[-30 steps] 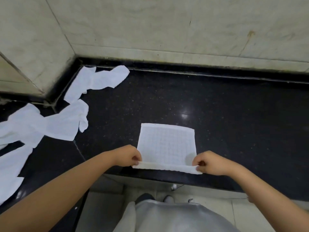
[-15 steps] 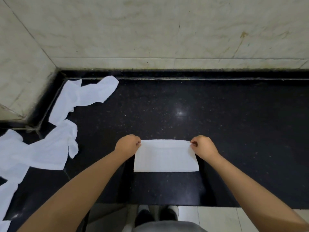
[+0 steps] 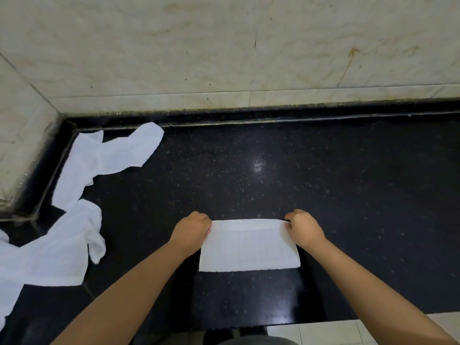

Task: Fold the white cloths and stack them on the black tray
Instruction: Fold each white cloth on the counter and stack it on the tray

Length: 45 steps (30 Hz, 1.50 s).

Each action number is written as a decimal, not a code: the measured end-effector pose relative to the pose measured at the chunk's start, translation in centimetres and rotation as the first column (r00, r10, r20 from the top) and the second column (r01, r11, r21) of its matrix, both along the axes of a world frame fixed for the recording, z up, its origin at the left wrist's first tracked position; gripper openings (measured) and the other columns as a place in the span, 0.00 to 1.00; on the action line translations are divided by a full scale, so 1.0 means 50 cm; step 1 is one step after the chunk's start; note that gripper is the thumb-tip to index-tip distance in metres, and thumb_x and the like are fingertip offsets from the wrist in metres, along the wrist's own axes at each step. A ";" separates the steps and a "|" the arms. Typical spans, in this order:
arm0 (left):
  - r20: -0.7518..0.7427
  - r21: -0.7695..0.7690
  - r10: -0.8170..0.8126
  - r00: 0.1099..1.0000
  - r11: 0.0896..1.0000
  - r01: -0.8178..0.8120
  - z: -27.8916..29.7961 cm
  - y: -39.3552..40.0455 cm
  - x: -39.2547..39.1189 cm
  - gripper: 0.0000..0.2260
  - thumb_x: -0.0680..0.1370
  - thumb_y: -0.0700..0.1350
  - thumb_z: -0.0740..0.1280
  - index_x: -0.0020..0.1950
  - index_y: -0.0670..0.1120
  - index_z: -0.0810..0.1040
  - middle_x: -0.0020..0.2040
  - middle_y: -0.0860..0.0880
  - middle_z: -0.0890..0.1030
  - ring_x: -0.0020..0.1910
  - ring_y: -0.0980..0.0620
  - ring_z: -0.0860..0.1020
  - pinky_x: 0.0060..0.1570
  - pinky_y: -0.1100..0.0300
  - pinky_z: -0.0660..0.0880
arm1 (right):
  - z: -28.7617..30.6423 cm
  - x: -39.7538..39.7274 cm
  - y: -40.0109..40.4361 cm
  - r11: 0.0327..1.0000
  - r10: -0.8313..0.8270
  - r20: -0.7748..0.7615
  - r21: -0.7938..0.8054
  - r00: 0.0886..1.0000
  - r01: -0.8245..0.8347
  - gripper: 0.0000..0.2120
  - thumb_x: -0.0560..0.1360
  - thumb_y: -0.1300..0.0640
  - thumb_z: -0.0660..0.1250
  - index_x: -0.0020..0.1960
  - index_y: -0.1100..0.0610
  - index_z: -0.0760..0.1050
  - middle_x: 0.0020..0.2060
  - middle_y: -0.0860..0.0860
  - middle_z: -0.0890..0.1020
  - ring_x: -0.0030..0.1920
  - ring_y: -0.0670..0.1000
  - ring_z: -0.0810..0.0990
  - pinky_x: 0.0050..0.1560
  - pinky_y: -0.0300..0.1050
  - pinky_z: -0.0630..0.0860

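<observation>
A white cloth lies folded in half on the black stone counter, a wide rectangle in front of me. My left hand pinches its far left corner. My right hand pinches its far right corner. Both hands have curled fingers at the far edge of the fold. Several loose white cloths lie crumpled along the left side of the counter. No separate black tray shows in view.
Pale marble walls close the counter at the back and the left. The counter's near edge runs below the cloth, with light floor tiles beyond it. More crumpled cloth spreads at the lower left.
My hands carried the cloth's near edge away from me and laid it over the far edge, halving it. The camera has tilted and the view has moved closer.
</observation>
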<state>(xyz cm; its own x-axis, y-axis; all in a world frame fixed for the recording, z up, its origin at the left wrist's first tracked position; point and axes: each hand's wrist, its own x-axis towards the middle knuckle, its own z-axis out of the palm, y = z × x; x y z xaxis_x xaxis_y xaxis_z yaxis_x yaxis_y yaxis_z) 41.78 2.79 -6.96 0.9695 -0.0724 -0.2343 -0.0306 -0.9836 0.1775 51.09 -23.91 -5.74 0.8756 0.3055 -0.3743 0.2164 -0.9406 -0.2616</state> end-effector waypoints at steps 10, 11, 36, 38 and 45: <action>-0.023 0.192 -0.133 0.991 0.972 0.135 0.000 -0.014 0.005 0.13 0.77 0.38 0.62 0.62 0.41 0.71 0.58 0.44 0.72 0.55 0.49 0.72 0.53 0.60 0.70 | 0.006 -0.003 0.008 0.999 -0.027 0.005 -0.021 1.000 0.027 0.11 0.74 0.67 0.58 0.52 0.63 0.76 0.53 0.57 0.75 0.53 0.55 0.74 0.44 0.42 0.70; -0.059 0.185 -0.129 0.990 0.973 0.138 0.000 -0.015 0.001 0.14 0.77 0.36 0.59 0.63 0.40 0.68 0.60 0.44 0.70 0.56 0.49 0.71 0.54 0.59 0.69 | 0.008 -0.003 0.011 0.999 -0.021 -0.008 -0.024 1.000 0.021 0.10 0.74 0.68 0.58 0.51 0.63 0.76 0.53 0.57 0.75 0.50 0.54 0.73 0.43 0.42 0.69; 0.188 0.025 -0.226 0.956 0.974 0.226 -0.026 -0.005 -0.167 0.14 0.72 0.47 0.58 0.42 0.45 0.83 0.38 0.48 0.81 0.36 0.49 0.79 0.38 0.59 0.74 | -0.029 -0.210 -0.075 0.990 0.032 0.264 0.121 0.964 -0.066 0.11 0.64 0.61 0.75 0.47 0.59 0.82 0.50 0.59 0.82 0.52 0.64 0.79 0.51 0.60 0.74; 0.215 -0.066 -0.158 0.964 0.982 0.176 -0.011 -0.018 -0.155 0.14 0.73 0.45 0.58 0.45 0.42 0.83 0.39 0.46 0.81 0.37 0.48 0.79 0.38 0.59 0.76 | -0.012 -0.209 -0.057 0.991 -0.093 0.234 0.120 0.968 0.066 0.13 0.72 0.55 0.69 0.54 0.59 0.79 0.54 0.58 0.80 0.57 0.61 0.75 0.56 0.56 0.70; -0.004 -0.020 0.158 0.987 0.987 -0.158 -0.007 -0.095 -0.074 0.26 0.81 0.50 0.54 0.75 0.40 0.52 0.77 0.43 0.52 0.76 0.46 0.49 0.75 0.52 0.50 | 0.002 -0.188 0.008 0.907 -0.403 0.093 -0.093 0.911 0.411 0.17 0.76 0.51 0.60 0.58 0.62 0.71 0.58 0.59 0.75 0.60 0.59 0.72 0.58 0.52 0.68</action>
